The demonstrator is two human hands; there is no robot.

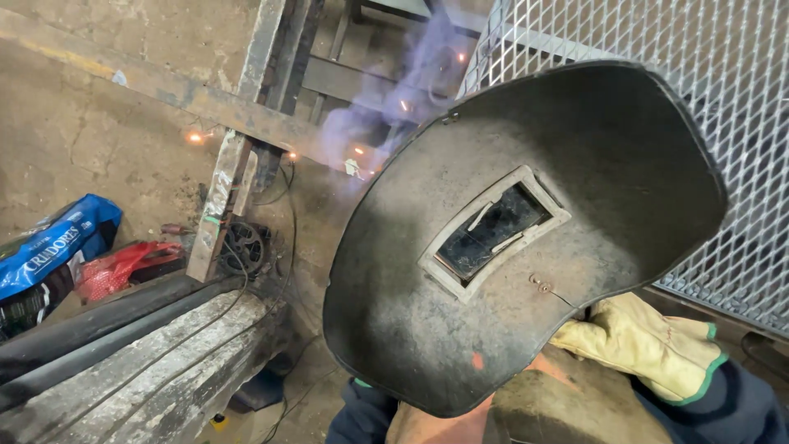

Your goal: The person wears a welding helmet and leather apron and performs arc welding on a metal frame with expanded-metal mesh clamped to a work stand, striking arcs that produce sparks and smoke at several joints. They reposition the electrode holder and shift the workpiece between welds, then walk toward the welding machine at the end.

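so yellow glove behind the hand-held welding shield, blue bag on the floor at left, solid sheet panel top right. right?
One thing is off: the panel at top right is expanded metal mesh, not solid sheet, as the head view shows. The yellow glove, welding shield and blue bag are as you say.

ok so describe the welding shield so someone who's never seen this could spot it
Start at the metal mesh panel on the right. In front of it hangs the welding shield, a big curved black plate. Unlike anything nearby, it has a small rectangular dark glass window in a grey frame.
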